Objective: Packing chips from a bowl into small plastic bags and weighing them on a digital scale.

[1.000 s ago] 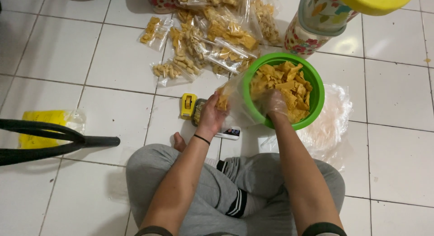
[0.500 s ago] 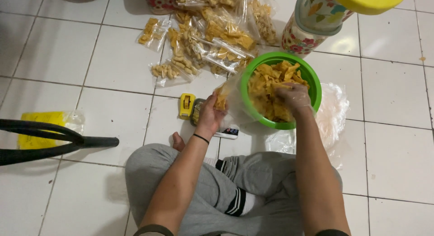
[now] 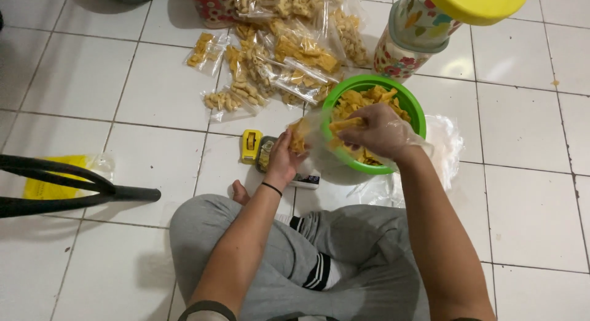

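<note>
Yellow chips point(image 3: 345, 125) are pinched in the plastic-gloved right hand point(image 3: 376, 132) above the green bowl point(image 3: 413, 106), while a small clear bag point(image 3: 305, 132) is held open by the left hand point(image 3: 284, 158) just beside the bowl on the white tiled floor point(image 3: 528, 198).

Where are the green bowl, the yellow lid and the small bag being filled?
green bowl point(image 3: 410, 106): head view, right rim.
yellow lid point(image 3: 476, 1): head view, top face.
small bag point(image 3: 299, 135): head view, chip-filled part.
</note>
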